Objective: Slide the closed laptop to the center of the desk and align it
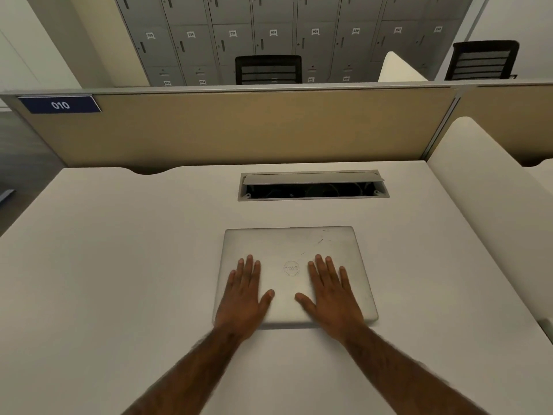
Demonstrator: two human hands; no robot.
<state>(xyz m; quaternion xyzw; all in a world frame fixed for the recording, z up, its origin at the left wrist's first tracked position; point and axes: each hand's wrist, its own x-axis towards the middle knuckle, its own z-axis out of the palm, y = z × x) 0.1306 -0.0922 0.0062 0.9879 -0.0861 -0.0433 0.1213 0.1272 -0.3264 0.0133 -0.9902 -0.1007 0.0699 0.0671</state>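
Note:
A closed silver laptop [291, 247] with a round logo lies flat on the white desk [119, 265], a little right of the desk's middle, its edges roughly square to the desk. My left hand [244, 295] rests palm down on the lid's left half, fingers spread. On the right half my right hand [330, 295] lies the same way, flat with fingers apart. Both wrists cover the laptop's near corners.
An open cable hatch [312, 187] is cut into the desk just beyond the laptop. A tan partition [239, 127] with a blue "010" sign [59, 104] closes the far edge. A white side panel [484, 187] bounds the right. Lockers and two black chairs stand behind.

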